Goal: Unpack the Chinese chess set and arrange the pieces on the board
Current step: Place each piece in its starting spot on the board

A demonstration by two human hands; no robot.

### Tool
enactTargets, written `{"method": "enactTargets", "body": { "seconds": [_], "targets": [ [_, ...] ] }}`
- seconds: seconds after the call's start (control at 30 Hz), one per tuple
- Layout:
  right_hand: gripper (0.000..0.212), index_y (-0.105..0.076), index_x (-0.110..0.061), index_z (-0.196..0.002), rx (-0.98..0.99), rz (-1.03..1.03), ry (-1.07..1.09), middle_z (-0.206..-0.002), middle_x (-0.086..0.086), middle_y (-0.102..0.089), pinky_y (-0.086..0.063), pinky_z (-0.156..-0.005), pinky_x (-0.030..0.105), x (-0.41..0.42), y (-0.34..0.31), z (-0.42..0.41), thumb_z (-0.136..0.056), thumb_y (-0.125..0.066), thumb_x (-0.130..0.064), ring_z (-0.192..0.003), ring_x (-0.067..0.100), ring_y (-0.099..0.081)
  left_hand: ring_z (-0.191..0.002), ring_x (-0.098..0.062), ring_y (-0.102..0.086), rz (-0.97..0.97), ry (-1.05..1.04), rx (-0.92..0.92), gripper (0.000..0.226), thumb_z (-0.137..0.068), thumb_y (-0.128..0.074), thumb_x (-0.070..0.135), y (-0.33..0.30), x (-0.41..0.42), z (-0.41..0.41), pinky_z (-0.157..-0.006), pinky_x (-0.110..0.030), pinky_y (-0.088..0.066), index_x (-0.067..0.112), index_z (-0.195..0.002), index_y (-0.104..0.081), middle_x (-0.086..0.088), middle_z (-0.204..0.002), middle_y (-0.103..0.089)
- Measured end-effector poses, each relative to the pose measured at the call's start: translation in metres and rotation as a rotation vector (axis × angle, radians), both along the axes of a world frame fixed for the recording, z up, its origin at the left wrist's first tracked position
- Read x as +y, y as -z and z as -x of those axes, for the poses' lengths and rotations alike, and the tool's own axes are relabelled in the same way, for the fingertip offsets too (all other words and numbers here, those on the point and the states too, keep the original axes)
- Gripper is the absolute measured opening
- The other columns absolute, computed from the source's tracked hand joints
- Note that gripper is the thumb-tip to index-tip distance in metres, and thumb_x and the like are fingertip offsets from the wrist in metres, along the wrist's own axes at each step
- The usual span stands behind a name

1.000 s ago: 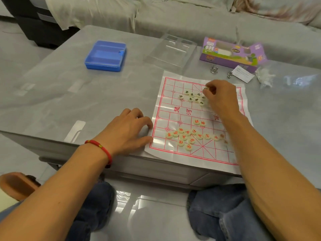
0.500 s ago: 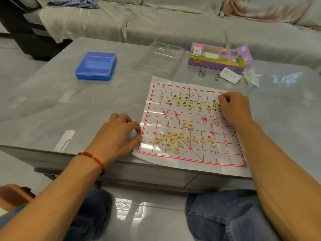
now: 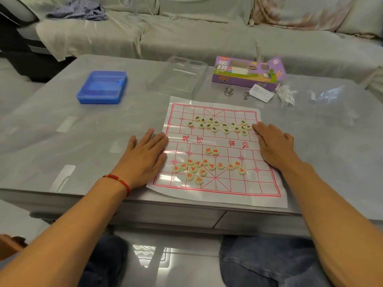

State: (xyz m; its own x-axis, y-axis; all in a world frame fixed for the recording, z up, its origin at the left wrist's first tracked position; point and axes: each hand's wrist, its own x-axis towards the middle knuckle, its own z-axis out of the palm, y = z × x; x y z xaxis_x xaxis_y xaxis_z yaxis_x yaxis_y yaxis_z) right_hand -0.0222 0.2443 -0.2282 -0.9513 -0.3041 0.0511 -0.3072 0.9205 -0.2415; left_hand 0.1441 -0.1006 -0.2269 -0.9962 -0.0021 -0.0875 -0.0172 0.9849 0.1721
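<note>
Both hands lie flat with straight fingers, left hand [image 3: 145, 156] and right hand [image 3: 273, 146] pressing the paper board [image 3: 219, 195] smooth. Sorting seems finished; next, black pieces [image 3: 217, 125] and red pieces [image 3: 199, 168] need exact placing.

Both forearms reach forward, bare. The left hand [image 3: 145, 158] lies palm down with fingers [image 3: 159, 139] straight and together, a red cord around its wrist. The right hand [image 3: 273, 146] lies flat too, palm down, fingers extended forward and leftward.
</note>
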Motion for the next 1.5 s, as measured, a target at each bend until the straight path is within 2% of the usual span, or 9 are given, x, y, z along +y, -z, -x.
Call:
{"method": "enactTargets", "body": {
  "seconds": [0.17,0.33,0.47,0.6,0.83,1.0,1.23,1.37,1.5],
  "targets": [
    [0.039,-0.041,-0.027,-0.143,-0.019,0.021,-0.001,-0.134,0.002,-0.053,-0.023,-0.112,0.056,-0.003,-0.003,0.011,-0.107,-0.029,-0.032,-0.128,0.025,-0.046,-0.152,-0.015,0.01,-0.017,-0.027,-0.007,0.06,-0.104,-0.022,0.048,0.002,0.002,0.008,-0.121,-0.051,0.006,0.028,-0.158,-0.006,0.008,-0.166,-0.001],
    [0.047,-0.032,-0.024,-0.153,-0.086,0.104,0.003,-0.162,0.0,-0.025,-0.022,-0.12,0.046,-0.004,-0.025,0.011,-0.107,-0.033,-0.033,-0.147,0.024,-0.027,-0.15,-0.014,0.017,-0.001,-0.023,0.027,0.062,-0.103,-0.019,0.05,0.007,0.002,0.011,-0.122,-0.049,0.006,0.028,-0.158,-0.003,0.008,-0.165,0.003],
    [0.036,-0.053,-0.026,-0.139,-0.075,0.206,-0.063,-0.149,-0.003,-0.046,-0.034,-0.111,0.036,-0.003,-0.055,-0.026,-0.103,-0.049,-0.029,-0.134,0.018,-0.045,-0.146,-0.013,0.028,-0.064,0.009,0.077,0.074,-0.092,-0.005,0.069,0.005,-0.001,0.006,-0.119,-0.044,0.011,0.034,-0.157,0.005,0.012,-0.162,0.018],
    [0.03,-0.061,-0.031,-0.128,-0.194,0.225,-0.137,-0.128,-0.011,-0.06,-0.048,-0.088,0.023,0.005,-0.063,-0.074,-0.098,-0.059,-0.031,-0.1,0.004,-0.057,-0.147,-0.013,0.025,-0.067,0.066,0.077,0.066,-0.099,-0.022,0.057,-0.009,0.01,-0.011,-0.117,-0.036,0.007,0.032,-0.157,-0.006,0.008,-0.164,0.013],
    [0.035,-0.056,-0.028,-0.131,-0.251,0.147,-0.146,-0.13,-0.008,-0.058,-0.047,-0.088,0.019,0.029,-0.043,-0.118,-0.097,-0.06,-0.034,-0.103,0.006,-0.057,-0.15,-0.02,0.021,-0.004,0.075,-0.098,0.073,-0.098,-0.035,0.057,-0.017,0.014,-0.042,-0.119,-0.039,0.002,0.033,-0.157,0.001,0.002,-0.165,0.014],
    [0.037,-0.055,-0.027,-0.133,-0.227,0.14,-0.145,-0.132,-0.006,-0.057,-0.046,-0.091,0.023,0.021,-0.043,-0.123,-0.097,-0.059,-0.034,-0.104,0.006,-0.055,-0.148,-0.025,-0.001,-0.005,0.018,-0.184,0.076,-0.096,-0.044,0.058,-0.034,0.023,-0.043,-0.12,-0.044,-0.014,0.027,-0.156,-0.011,-0.003,-0.161,-0.009],
    [0.041,-0.062,-0.019,-0.124,-0.089,0.097,-0.018,-0.115,0.0,-0.067,-0.052,-0.092,0.034,-0.016,-0.046,-0.113,-0.092,-0.065,-0.044,-0.096,0.016,-0.063,-0.152,-0.024,-0.009,-0.086,0.045,-0.017,0.064,-0.097,-0.044,0.053,-0.039,0.058,-0.039,-0.12,-0.043,-0.018,0.03,-0.153,-0.026,0.0,-0.163,-0.018],
    [0.033,-0.063,-0.02,-0.105,-0.078,0.013,-0.035,-0.094,-0.006,-0.064,-0.047,-0.077,0.027,-0.029,-0.038,-0.105,-0.091,-0.063,-0.05,-0.08,0.012,-0.058,-0.146,-0.023,-0.024,-0.073,0.094,0.085,0.053,-0.098,-0.05,0.047,-0.039,0.08,-0.026,-0.115,-0.041,-0.031,0.029,-0.147,-0.041,-0.001,-0.156,-0.034],
    [0.024,-0.066,-0.02,-0.108,-0.093,0.015,-0.054,-0.105,-0.002,-0.068,-0.05,-0.082,0.026,-0.018,-0.037,-0.093,-0.093,-0.065,-0.039,-0.086,0.013,-0.061,-0.145,-0.024,-0.025,-0.12,0.074,0.127,0.048,-0.098,-0.054,0.04,-0.041,0.094,-0.008,-0.114,-0.042,-0.033,0.028,-0.143,-0.047,-0.002,-0.153,-0.038]
  ]
}}
